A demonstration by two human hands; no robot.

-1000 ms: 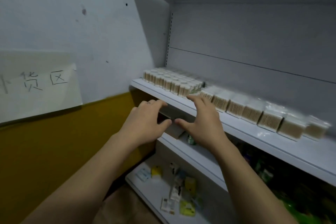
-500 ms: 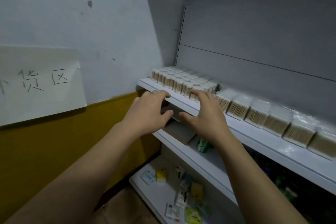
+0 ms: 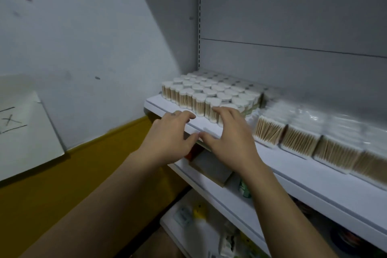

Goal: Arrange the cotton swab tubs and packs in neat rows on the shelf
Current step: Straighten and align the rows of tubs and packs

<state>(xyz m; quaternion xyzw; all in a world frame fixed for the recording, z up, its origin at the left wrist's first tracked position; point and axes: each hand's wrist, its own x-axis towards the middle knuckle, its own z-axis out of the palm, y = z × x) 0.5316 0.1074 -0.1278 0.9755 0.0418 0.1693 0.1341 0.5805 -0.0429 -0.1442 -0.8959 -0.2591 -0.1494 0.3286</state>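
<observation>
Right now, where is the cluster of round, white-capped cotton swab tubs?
In the head view, the round white-capped swab tubs stand at the left end of the white shelf, left of the clear rectangular swab packs, just beyond the right hand.

On the left wall hangs a white paper sheet (image 3: 27, 138) with dark handwritten strokes. Only its right end shows: a cross set between horizontal bars, likely part of a character. The rest runs off the left edge, so it can't be read whole. Low and near, the small packets (image 3: 199, 211) on the bottom shelf (image 3: 171, 224) carry printed labels, too blurred to read. The wrapped packs (image 3: 297, 138) on the right are smeared too.
</observation>
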